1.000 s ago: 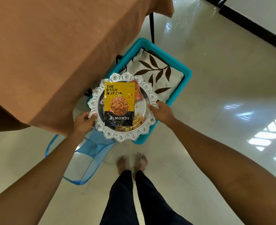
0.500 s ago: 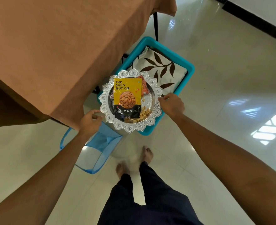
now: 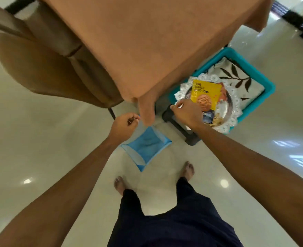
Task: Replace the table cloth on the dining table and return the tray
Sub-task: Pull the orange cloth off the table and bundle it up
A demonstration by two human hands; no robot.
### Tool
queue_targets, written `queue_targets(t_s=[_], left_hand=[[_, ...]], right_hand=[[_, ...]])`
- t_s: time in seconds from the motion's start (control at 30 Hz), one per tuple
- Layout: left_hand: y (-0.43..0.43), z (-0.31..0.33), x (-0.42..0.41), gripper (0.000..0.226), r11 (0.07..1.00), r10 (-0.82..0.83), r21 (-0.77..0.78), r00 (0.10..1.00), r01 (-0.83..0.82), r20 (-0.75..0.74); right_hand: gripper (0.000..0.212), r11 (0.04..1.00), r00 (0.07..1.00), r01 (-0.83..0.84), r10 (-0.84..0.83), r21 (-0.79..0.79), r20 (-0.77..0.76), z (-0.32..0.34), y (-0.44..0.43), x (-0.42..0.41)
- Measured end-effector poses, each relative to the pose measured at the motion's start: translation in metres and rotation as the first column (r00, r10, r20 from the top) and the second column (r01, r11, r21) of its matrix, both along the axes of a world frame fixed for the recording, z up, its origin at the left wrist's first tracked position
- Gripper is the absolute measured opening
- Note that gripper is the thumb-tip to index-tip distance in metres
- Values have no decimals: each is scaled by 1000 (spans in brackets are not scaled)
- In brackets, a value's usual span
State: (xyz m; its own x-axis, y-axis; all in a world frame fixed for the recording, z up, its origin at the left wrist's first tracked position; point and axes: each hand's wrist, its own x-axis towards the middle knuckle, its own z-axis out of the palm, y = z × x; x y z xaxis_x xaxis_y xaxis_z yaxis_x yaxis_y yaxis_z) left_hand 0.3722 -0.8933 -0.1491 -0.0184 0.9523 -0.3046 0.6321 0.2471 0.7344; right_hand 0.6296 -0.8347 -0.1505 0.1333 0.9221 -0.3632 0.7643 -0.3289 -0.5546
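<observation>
The left grip (image 3: 124,122) has left the silver tray (image 3: 236,109) for the tablecloth corner (image 3: 146,111), while the right grip (image 3: 188,113) has crossed to the tray's near-left rim.

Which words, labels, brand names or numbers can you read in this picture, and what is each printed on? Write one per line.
"THE DAILY NUT CO.": on the yellow packet lying on the silver tray; it is motion-blurred, and the lower line is only just legible.
Lettering on the packet's dark lower band: too blurred to read, and partly hidden behind the right hand.
No other text or numbers can be read.
</observation>
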Motion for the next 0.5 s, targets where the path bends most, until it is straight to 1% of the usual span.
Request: queue_targets(t_s=[0.1, 0.17, 0.27, 0.33, 0.43, 0.5], left_hand=[[-13, 1, -65, 11, 1000, 2, 7, 1000, -2, 13], [-18, -2, -95, 13, 1000, 4, 29, 999, -5, 42], [-11, 12, -151, 15, 998, 31, 50, 996, -35, 83], [-3, 23, -181, 15, 995, 41, 81, 993, -50, 107], [25, 42, -218, 12, 992, -6, 129, 997, -4, 76], [48, 54, -228, 10, 986, -72, 152, 997, 66, 31]], right_hand=[[28, 998, 998, -55, 55, -7, 15, 7, -1, -79], [25, 998, 998, -51, 52, -30, 24, 12, -1, -118], [24, 1000, 999, -2, 2, 0, 52, 25, 3, -186], [22, 1000, 999, -1, 1, 10, 44, 31, 6, -222], [27, 998, 999, -25, 22, 58, 48, 44, 26, -264], [27, 996, 992, -52, 44, 66, 117, 51, 42, -277]])
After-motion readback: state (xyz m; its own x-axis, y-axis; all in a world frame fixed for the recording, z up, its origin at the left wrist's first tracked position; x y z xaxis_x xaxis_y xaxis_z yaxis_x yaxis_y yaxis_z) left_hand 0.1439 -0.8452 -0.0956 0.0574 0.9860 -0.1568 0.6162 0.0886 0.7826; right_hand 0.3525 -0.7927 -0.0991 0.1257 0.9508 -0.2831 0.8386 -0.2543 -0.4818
